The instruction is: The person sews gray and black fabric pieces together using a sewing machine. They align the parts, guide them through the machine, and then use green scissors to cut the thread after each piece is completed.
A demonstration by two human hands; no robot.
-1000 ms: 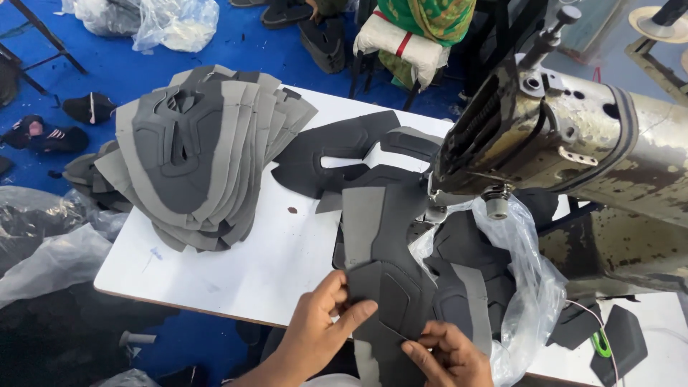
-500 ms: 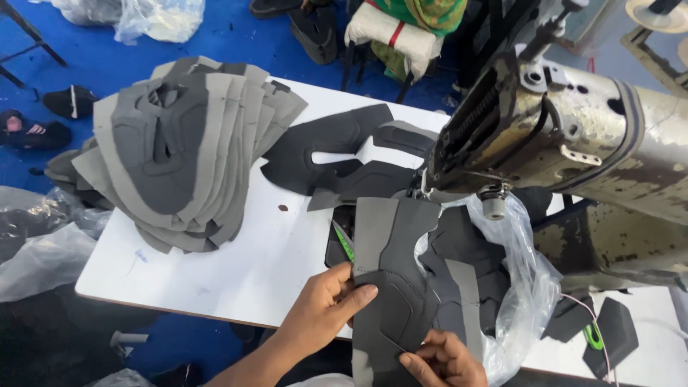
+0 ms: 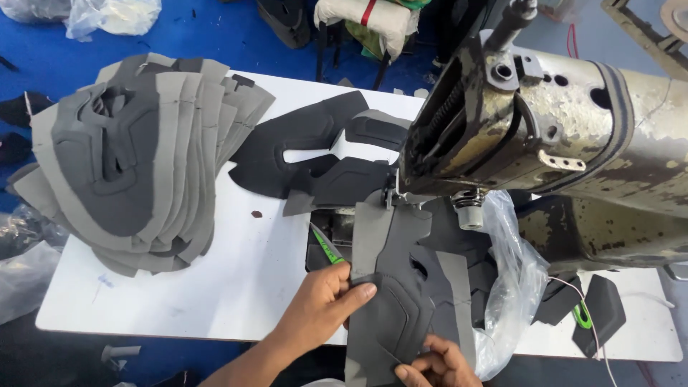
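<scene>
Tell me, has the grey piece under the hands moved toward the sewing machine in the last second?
Yes. The grey piece has slid up the table, away from the person; its top edge now sits under the sewing machine head, guided by the left hand and right hand.

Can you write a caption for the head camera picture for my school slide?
Two hands, left hand and right hand, hold a grey shoe piece under a worn sewing machine.

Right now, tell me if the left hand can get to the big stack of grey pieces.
Probably yes: the left hand is pinching the grey piece at the machine, and only bare white table separates it from the stack.
</scene>
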